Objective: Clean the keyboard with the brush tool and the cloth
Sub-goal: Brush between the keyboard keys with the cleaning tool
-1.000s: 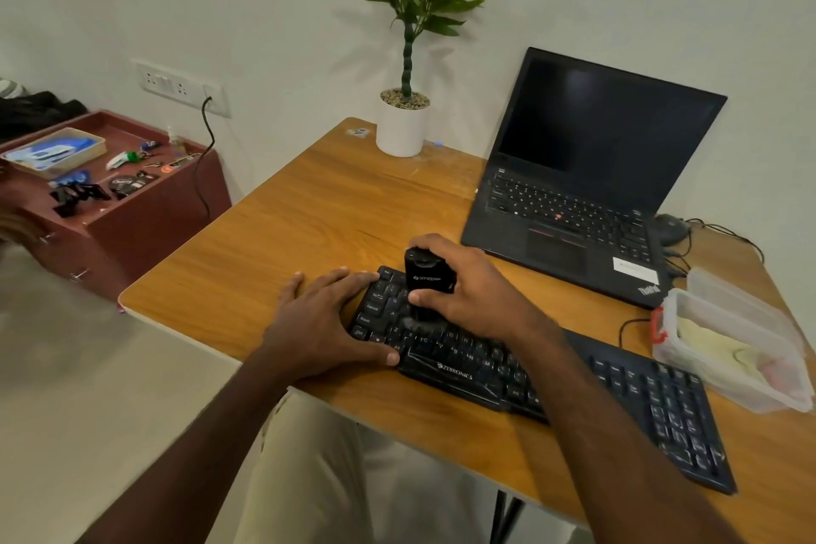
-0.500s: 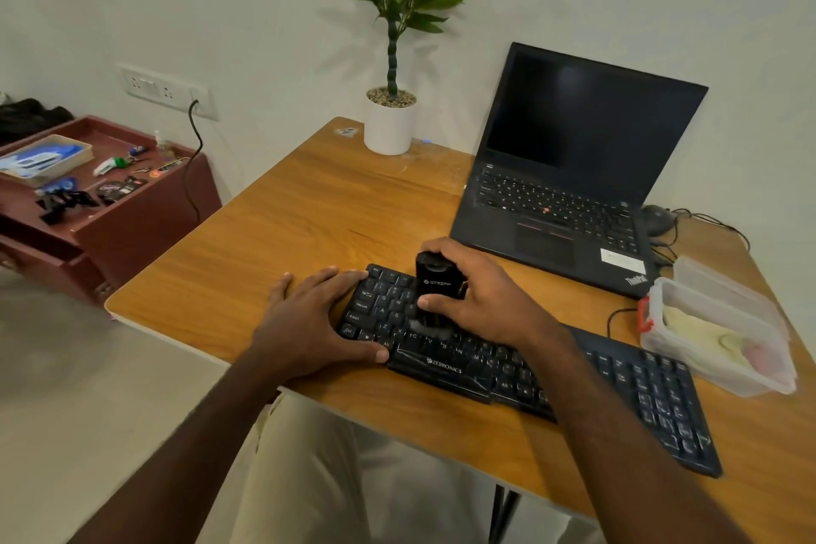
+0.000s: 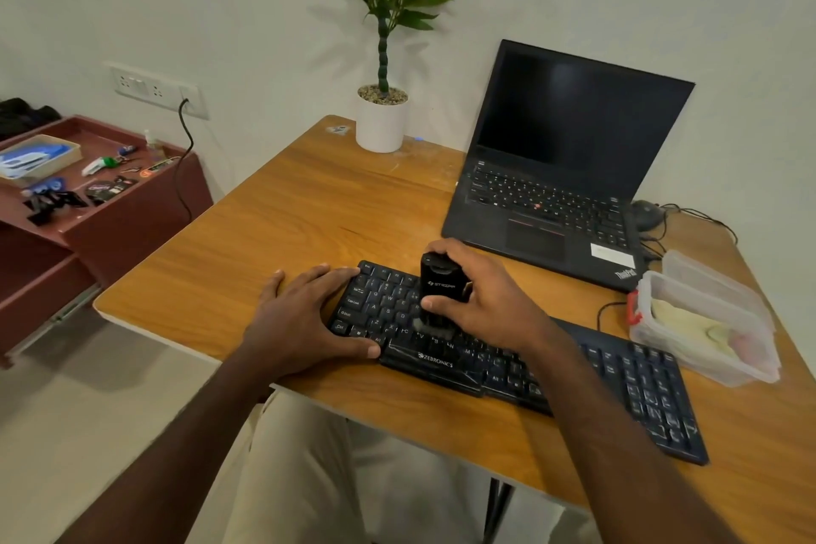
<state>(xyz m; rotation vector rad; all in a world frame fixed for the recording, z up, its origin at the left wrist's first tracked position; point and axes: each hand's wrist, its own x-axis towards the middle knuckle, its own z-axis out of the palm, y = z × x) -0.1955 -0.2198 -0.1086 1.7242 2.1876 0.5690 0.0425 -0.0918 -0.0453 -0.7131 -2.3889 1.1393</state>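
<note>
A black keyboard (image 3: pixel 636 384) lies along the front of the wooden desk (image 3: pixel 309 225). My right hand (image 3: pixel 485 300) grips a black brush tool (image 3: pixel 441 283) upright, its bristles pressed onto the keys near the keyboard's left-middle part. My left hand (image 3: pixel 304 318) lies flat over the keyboard's left end, thumb along the front edge, fingers spread. A pale yellow cloth (image 3: pixel 689 325) sits inside a clear plastic box (image 3: pixel 706 367) to the right of the keyboard.
An open black laptop (image 3: pixel 565 172) stands behind the keyboard, with a mouse (image 3: pixel 647 214) and cables to its right. A potted plant (image 3: pixel 382 119) is at the desk's back edge. A red-brown cabinet (image 3: pixel 88 208) with small items stands on the left.
My right hand has slid the brush tool a little to the right along the keys. My left hand stays on the keyboard's left end. The camera view has shifted slightly.
</note>
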